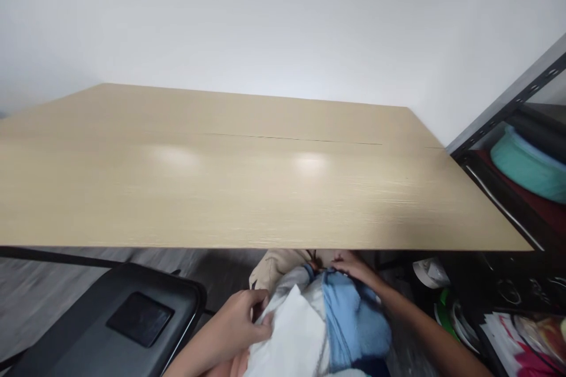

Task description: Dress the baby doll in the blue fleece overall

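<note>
Cloth pile, white, grey and blue [305,330], extends away below the pale wooden table [265,188], between the loosely curled left hand [243,318], beside white fabric, and right hand [354,266], at the blue's far end, grip unclear.

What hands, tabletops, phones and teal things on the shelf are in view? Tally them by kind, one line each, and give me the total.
Hands: 2 (left hand, right hand)
Tabletops: 1 (pale wooden tabletop)
Phones: 1 (dark phone)
Teal things on the shelf: 1 (teal item)
Total: 5
</note>
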A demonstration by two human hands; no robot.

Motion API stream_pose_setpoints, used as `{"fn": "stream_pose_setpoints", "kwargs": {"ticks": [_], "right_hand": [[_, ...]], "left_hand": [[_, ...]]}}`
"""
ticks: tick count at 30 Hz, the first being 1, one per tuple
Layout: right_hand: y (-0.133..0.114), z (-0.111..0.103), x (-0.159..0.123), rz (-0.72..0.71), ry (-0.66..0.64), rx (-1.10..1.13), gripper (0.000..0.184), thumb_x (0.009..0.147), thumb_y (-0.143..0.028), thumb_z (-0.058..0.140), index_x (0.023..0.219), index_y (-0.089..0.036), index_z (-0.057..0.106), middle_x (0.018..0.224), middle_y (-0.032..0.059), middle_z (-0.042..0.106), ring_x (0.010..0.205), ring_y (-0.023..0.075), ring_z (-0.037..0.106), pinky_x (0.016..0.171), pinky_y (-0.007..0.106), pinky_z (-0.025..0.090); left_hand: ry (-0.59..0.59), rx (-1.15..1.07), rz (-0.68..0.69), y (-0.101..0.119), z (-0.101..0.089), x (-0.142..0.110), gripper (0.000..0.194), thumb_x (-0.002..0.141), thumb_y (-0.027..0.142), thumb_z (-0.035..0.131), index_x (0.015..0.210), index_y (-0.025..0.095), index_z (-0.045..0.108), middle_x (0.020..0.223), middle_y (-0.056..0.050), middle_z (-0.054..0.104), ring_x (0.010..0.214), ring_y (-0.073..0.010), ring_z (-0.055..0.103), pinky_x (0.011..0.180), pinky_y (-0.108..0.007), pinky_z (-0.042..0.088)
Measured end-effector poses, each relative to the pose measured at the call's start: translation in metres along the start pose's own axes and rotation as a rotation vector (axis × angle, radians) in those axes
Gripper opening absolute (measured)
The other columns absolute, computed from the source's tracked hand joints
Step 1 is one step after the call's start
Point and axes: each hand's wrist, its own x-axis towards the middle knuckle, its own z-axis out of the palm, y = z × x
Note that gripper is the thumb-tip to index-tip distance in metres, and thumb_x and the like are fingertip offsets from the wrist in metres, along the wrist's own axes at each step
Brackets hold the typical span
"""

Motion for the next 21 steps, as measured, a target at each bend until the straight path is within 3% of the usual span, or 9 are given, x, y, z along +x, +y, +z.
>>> {"fn": "stream_pose_setpoints", "kwargs": {"ticks": [2, 4, 7, 9, 12, 16, 21], "right_hand": [[0.012, -0.012, -0.023, -0.021, 0.027, 0.037, 0.042, 0.091, -0.047, 0.08, 0.069, -0.027, 0.05, 0.067, -0.0023, 0.057, 0.071, 0.0208, 0.062, 0.071, 0.035, 0.052], [0.024, -0.02, -0.051, -0.038, 0.029, 0.066, 0.036, 0.089, -0.058, 0.073, 0.077, -0.028, 0.057, 0.078, 0.0025, 0.069, 0.083, 0.0269, 0.071, 0.08, 0.04, 0.058], [0.042, -0.024, -0.094, -0.056, 0.087, 0.079, 0.043, 0.093, -0.066, 0.06, 0.109, -0.028, 0.07, 0.114, 0.0111, 0.084, 0.114, 0.0342, 0.079, 0.104, 0.047, 0.061], [0.055, -0.024, -0.119, -0.036, 0.229, -0.035, 0.05, 0.094, -0.066, 0.06, 0.124, -0.028, 0.07, 0.124, 0.0139, 0.084, 0.12, 0.0361, 0.08, 0.109, 0.05, 0.06], [0.073, -0.02, -0.146, 0.093, 0.348, -0.292, 0.052, 0.1, -0.07, 0.054, 0.124, -0.025, 0.068, 0.118, 0.0169, 0.084, 0.105, 0.039, 0.084, 0.096, 0.051, 0.061], [0.083, -0.008, -0.156, 0.256, 0.304, -0.375, 0.054, 0.107, -0.074, 0.036, 0.112, -0.028, 0.061, 0.096, 0.0137, 0.086, 0.094, 0.0415, 0.087, 0.082, 0.046, 0.058], [0.085, -0.001, -0.146, 0.185, 0.36, -0.301, 0.05, 0.103, -0.075, 0.042, 0.095, -0.03, 0.06, 0.086, 0.0141, 0.086, 0.092, 0.0424, 0.087, 0.078, 0.044, 0.056]], "left_hand": [[-0.002, -0.024, -0.005, -0.001, 0.0, 0.002, 0.028, 0.07, 0.048, 0.057, 0.078, 0.021, 0.055, 0.08, -0.001, 0.052, 0.083, -0.0207, 0.047, 0.074, -0.035, 0.032], [-0.004, -0.042, -0.008, 0.0, 0.002, 0.004, 0.03, 0.07, 0.05, 0.056, 0.079, 0.021, 0.055, 0.081, -0.001, 0.053, 0.084, -0.0212, 0.048, 0.075, -0.035, 0.033], [0.008, -0.044, -0.016, -0.001, 0.005, 0.007, 0.035, 0.072, 0.055, 0.055, 0.081, 0.021, 0.057, 0.083, -0.003, 0.055, 0.086, -0.0225, 0.049, 0.076, -0.036, 0.033], [0.015, -0.035, -0.017, -0.003, 0.006, 0.01, 0.039, 0.074, 0.058, 0.054, 0.082, 0.021, 0.058, 0.084, -0.004, 0.056, 0.086, -0.0235, 0.05, 0.077, -0.037, 0.033], [0.014, -0.022, -0.012, -0.006, 0.006, 0.013, 0.04, 0.075, 0.059, 0.053, 0.083, 0.021, 0.059, 0.085, -0.004, 0.056, 0.086, -0.0237, 0.05, 0.078, -0.038, 0.034], [0.014, -0.009, 0.005, -0.006, 0.005, 0.017, 0.042, 0.077, 0.061, 0.052, 0.083, 0.021, 0.058, 0.086, -0.004, 0.057, 0.087, -0.0237, 0.051, 0.078, -0.038, 0.034], [0.004, -0.02, 0.02, -0.008, 0.005, 0.018, 0.042, 0.078, 0.062, 0.053, 0.083, 0.021, 0.057, 0.087, -0.004, 0.058, 0.086, -0.0235, 0.051, 0.077, -0.037, 0.035]]}}
